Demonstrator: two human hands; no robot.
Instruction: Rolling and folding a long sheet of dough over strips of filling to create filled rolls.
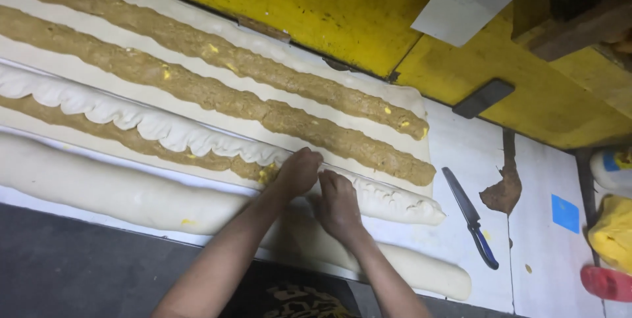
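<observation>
You're mid-crimp on the third dough strip [164, 130] lying across the tabletop [461, 153], left hand [299, 172] and right hand [339, 205] side by side, fingers pinched narrow on the seam over the brown filling [224, 163]; next pinch likely needs moving along the unsealed edge.

Two hands [299, 172] [338, 205]; three filling ropes [217, 51]; one sealed roll [99, 186]; one knife [469, 216].

Both hands [319, 189] side by side, fingers curled, pinching.
</observation>
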